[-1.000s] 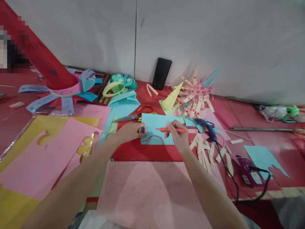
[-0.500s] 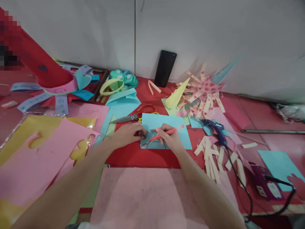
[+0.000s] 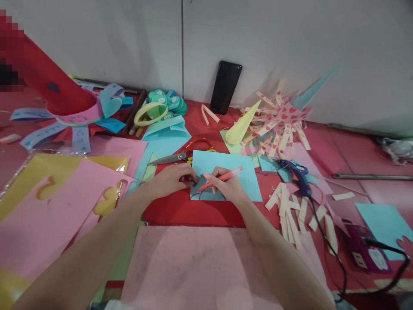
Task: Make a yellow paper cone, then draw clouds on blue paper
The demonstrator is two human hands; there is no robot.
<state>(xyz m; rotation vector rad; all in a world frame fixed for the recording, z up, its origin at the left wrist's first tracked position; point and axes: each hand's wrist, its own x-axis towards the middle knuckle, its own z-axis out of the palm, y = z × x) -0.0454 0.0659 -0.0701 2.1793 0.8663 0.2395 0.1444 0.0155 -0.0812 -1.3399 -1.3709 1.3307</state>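
Observation:
My right hand grips a red felt-tip pen, its tip low over a light blue sheet of paper. Curved red lines run along the sheet's lower edge. At the sheet's left edge rests my left hand, fingers curled together; a small dark thing shows at its fingertips, too small to name. Just behind my left hand lie scissors with red and yellow handles. The blue sheet lies on red paper.
A black phone leans on the wall. A yellow paper cone and a fringed pink paper hat stand behind the sheet. Right are cream paper strips, a glue gun with its cord, and a purple power socket. Pink paper lies left.
The pen in my right hand has shifted left and slightly down across the blue sheet. My left hand stays at the sheet's edge. The view has shifted slightly.

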